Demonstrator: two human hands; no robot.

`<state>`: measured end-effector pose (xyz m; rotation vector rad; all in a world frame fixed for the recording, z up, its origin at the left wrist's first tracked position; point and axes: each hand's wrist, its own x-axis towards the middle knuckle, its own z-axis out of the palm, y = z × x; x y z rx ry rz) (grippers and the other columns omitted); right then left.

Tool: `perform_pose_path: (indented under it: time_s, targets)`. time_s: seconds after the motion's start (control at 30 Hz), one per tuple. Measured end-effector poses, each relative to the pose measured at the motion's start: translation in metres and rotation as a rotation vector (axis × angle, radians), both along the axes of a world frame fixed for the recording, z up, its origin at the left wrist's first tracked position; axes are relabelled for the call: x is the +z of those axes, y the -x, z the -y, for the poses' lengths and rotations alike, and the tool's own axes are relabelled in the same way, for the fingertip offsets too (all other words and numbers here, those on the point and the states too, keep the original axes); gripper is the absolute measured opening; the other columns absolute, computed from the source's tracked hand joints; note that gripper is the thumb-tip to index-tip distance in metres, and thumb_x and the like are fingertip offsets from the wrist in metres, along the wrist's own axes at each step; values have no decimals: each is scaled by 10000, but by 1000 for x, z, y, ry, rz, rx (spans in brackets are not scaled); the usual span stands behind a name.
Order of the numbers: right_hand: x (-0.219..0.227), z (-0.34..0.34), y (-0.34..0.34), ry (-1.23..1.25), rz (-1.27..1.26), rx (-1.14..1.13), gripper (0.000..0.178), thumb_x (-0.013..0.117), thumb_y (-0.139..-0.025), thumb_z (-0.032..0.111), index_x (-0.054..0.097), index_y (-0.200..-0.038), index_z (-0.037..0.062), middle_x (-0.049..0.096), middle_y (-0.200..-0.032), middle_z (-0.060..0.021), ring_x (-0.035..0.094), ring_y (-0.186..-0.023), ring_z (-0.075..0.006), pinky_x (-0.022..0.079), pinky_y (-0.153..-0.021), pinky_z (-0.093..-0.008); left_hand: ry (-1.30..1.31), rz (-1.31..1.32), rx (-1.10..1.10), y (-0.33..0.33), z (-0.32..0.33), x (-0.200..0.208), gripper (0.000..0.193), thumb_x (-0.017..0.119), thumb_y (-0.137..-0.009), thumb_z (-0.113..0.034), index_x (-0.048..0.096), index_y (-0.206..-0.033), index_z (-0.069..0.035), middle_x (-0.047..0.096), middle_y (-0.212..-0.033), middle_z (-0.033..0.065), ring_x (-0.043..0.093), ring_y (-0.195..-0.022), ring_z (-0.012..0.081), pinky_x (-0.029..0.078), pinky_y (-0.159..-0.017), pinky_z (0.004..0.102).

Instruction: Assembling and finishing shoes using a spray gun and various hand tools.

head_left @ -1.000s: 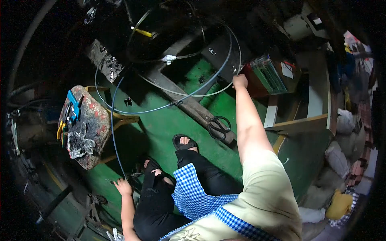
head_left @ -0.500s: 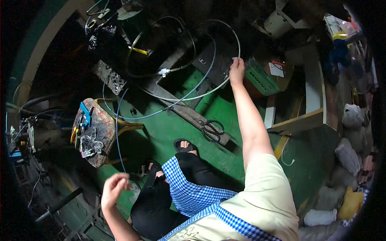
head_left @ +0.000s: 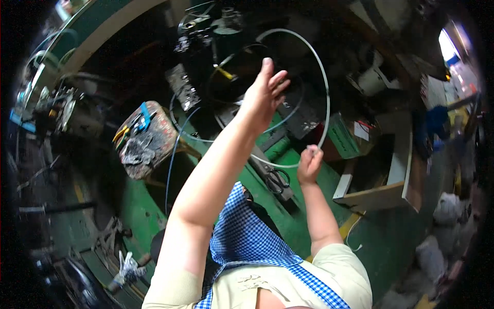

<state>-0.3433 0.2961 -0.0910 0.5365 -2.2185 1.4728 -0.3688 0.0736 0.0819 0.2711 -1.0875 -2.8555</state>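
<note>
A pale, hose-like tube [head_left: 327, 92] forms a large loop in front of me. My right hand [head_left: 311, 164] is closed around it at the loop's near right side. My left hand [head_left: 265, 98] is stretched forward over the loop's middle, fingers spread, and I see nothing held in it. A thinner bluish tube [head_left: 174, 154] curves below the left forearm and trails down toward my feet. The left arm hides part of both tubes. Beneath the loop, large black-handled scissors [head_left: 278, 180] lie at the end of a dark metal beam [head_left: 260, 157].
On the left stands a worn stool [head_left: 167, 135] with blue- and yellow-handled tools and crumpled plastic on it. To the right are a green box [head_left: 343, 136] and an open wooden frame [head_left: 378, 198]. Bundles in pale bags [head_left: 448, 208] line the far right. The floor is green.
My left hand has swung from low left, near the stool, up over the loop. My right hand has come nearer, still gripping the tube. The whole view has shifted.
</note>
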Motion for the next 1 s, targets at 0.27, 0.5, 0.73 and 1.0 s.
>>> perform_pose_path:
  time_s: [0.27, 0.5, 0.73, 1.0]
  targets:
    - [-23, -7, -67, -323, -137, 140, 77, 570, -909, 97, 506, -929, 59, 624, -774, -127, 614, -637, -338, 477, -547, -398, -230, -4, 192, -31, 6, -12, 462, 425, -997, -411, 403, -1318, -81, 565, -1252, 133, 602, -1035, 289, 489, -904, 436]
    - [31, 19, -63, -412, -125, 522, 414, 497, -943, 455, 581, -1043, 62, 624, -913, -127, 629, -770, -291, 504, -662, -376, -1, 0, 412, -130, 26, -12, 300, 386, -1025, -315, 495, -1036, -36, 541, -745, 17, 609, -718, 147, 546, -810, 359]
    - [166, 193, -49, -70, 309, 1032, 439, 579, -939, 220, 488, -1314, 10, 638, -1144, -140, 630, -994, -188, 491, -855, -299, 92, -115, 508, -174, 20, -58, 225, 400, -1029, -234, 502, -977, -40, 594, -792, 48, 617, -747, 152, 543, -695, 285]
    - [117, 361, -106, -570, 0, 951, 223, 605, -879, 117, 678, -1085, 70, 695, -967, -151, 689, -836, -222, 519, -737, -297, 1331, 166, 391, -222, 55, -118, 308, 488, -947, -280, 542, -1144, -50, 652, -1018, 189, 622, -894, 366, 490, -808, 429]
